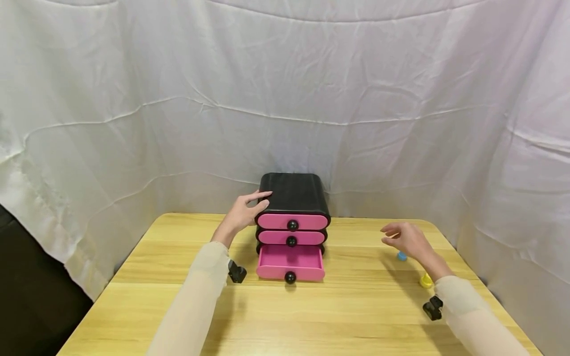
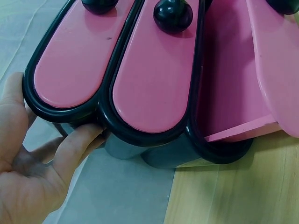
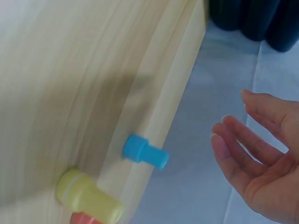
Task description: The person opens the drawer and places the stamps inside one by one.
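Note:
A black cabinet [image 1: 294,195] [image 2: 70,116] with three pink drawers stands at the back middle of the wooden table [image 1: 356,316]. Its bottom drawer [image 1: 289,262] [image 2: 233,70] is pulled out and looks empty; the upper two are closed. My left hand [image 1: 244,212] [image 2: 32,177] rests against the cabinet's upper left corner, fingers laid on top and thumb touching the black rim. My right hand [image 1: 407,237] [image 3: 261,158] hovers over the table's right side with relaxed fingers, holding nothing. A small blue peg [image 1: 402,255] [image 3: 145,151] stands just beneath it.
A yellow peg [image 1: 426,281] [image 3: 88,196] stands near my right forearm, with a bit of something red [image 3: 86,218] beside it at the frame edge. White cloth hangs behind and around the table. The table's right edge lies close to the pegs.

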